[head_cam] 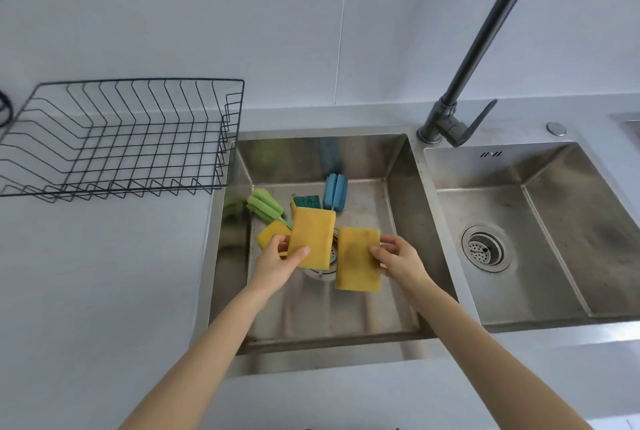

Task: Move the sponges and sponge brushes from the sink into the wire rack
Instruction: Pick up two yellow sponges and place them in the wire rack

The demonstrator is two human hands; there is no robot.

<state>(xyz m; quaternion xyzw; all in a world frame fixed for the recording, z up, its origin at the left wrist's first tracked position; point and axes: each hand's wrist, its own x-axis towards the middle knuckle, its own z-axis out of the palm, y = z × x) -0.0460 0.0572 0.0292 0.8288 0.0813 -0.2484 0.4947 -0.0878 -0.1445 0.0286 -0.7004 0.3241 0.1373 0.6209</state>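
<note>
Above the left sink basin, my left hand pinches a yellow sponge by its lower edge. My right hand holds a second yellow sponge by its right side. On the basin floor lie another yellow sponge, a sponge with a green scouring side, a green sponge brush and a blue sponge brush. The black wire rack stands on the counter to the left of the sink, with nothing in it.
A dark tall faucet rises between the two basins. The right basin holds only its drain strainer. White counter runs left of and in front of the sink, and a white wall stands behind.
</note>
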